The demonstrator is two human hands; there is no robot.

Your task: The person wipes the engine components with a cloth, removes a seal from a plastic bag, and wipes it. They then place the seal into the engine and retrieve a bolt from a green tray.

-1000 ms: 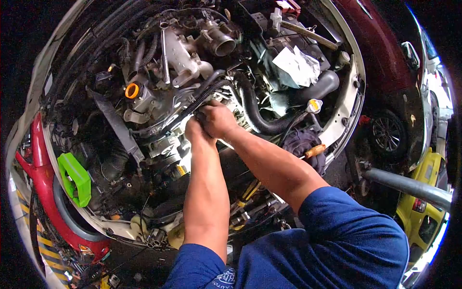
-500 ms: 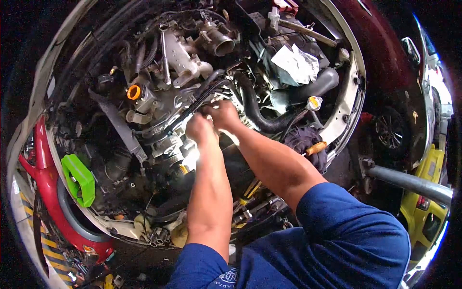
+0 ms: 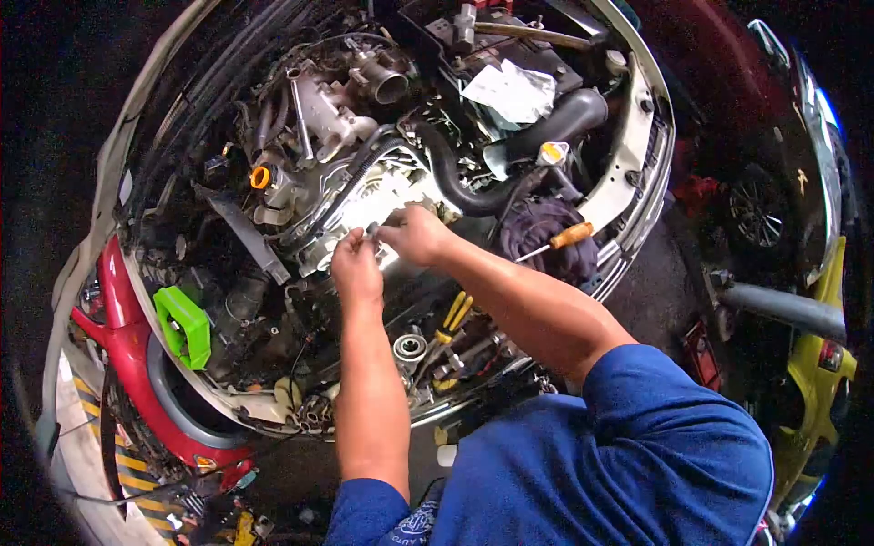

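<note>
My left hand [image 3: 357,262] and my right hand [image 3: 419,237] are close together over the front of the engine. Both have their fingers closed in a pinch. Between the fingertips shows a small grey metal piece [image 3: 371,229], too small to name. Just beyond my hands lies a brightly lit part of the engine [image 3: 382,196]. A ribbed black hose [image 3: 369,164] runs behind it, and a thick black hose [image 3: 443,173] curves to the right of my right hand.
A wrench [image 3: 300,114] rests on the metal intake [image 3: 332,114]. A screwdriver [image 3: 572,236] lies on a dark cloth [image 3: 537,218] at the right. Yellow-handled pliers [image 3: 458,311] and an oil filter [image 3: 410,347] sit near the front edge. A green holder [image 3: 182,326] stands left.
My hands have come back from the engine toward me, with the small grey piece now showing between the fingertips. The view has shifted, and the pliers and oil filter show more fully.
</note>
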